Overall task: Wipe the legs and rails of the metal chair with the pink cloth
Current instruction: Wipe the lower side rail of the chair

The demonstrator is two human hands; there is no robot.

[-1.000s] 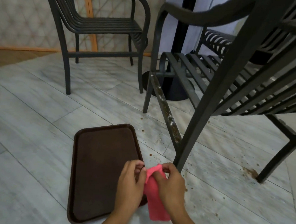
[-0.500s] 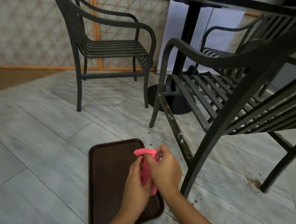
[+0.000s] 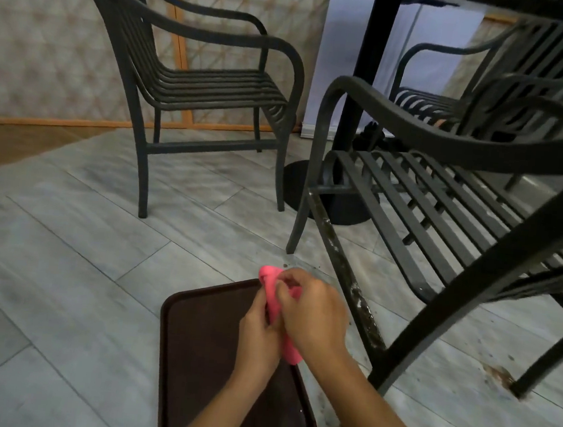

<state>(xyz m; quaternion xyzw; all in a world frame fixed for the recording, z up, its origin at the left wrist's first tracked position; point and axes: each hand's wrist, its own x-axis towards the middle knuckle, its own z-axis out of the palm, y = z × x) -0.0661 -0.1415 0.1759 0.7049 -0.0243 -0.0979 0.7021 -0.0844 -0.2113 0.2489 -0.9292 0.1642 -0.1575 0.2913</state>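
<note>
Both hands are closed on the pink cloth [image 3: 274, 293], bunching it between them above the far right corner of the brown tray [image 3: 198, 350] that lies on the floor. The left hand [image 3: 258, 335] grips the cloth from the tray side; the right hand [image 3: 311, 316] pinches it from the chair side, so the right is the nearer one to the work. The chair [image 3: 443, 229] stands to the right of the hands, and its soiled side rail [image 3: 346, 271] is what the next move turns on: the rail's long axis runs from the rear leg [image 3: 452, 312], just right of the right hand, up and away toward the front leg [image 3: 304, 195]. A wipe would therefore travel away from the person along that line. The rail looks speckled with pale and brownish grime, though blur makes the kind hard to tell. The cloth is not yet touching the metal.
</note>
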